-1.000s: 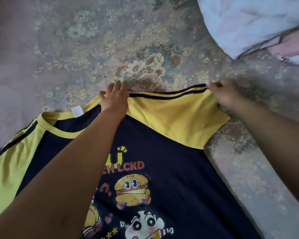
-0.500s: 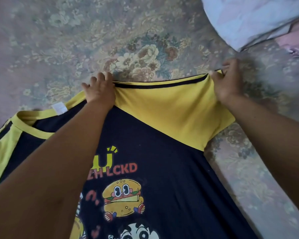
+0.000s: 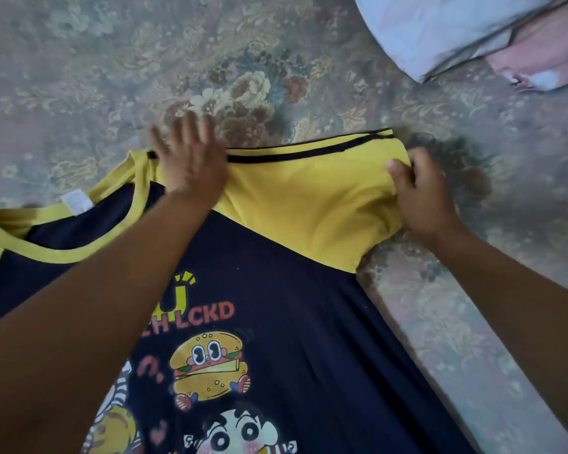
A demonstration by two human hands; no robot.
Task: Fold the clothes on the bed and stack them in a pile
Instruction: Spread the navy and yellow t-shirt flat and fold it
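A soft navy cotton T-shirt with yellow sleeves (image 3: pixel 302 309) is lying flat mid-frame on the floral bedspread (image 3: pixel 79 77). The left hand (image 3: pixel 191 158) is pressing flat – fingers straight; the right hand (image 3: pixel 420 191) is pinching the sleeve cuff. Light, limp cloth – best held by hems.

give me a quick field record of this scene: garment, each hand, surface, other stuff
garment: navy and yellow t-shirt lying print side up, cartoon burger graphic on it
sleeve: yellow sleeve with a dark stripe along its top edge, slightly bunched
left hand: left hand flat, fingers spread, pressing on the shoulder seam
right hand: right hand pinching the sleeve end
surface: floral bedspread
other: pale fabric and pink fabric at top right
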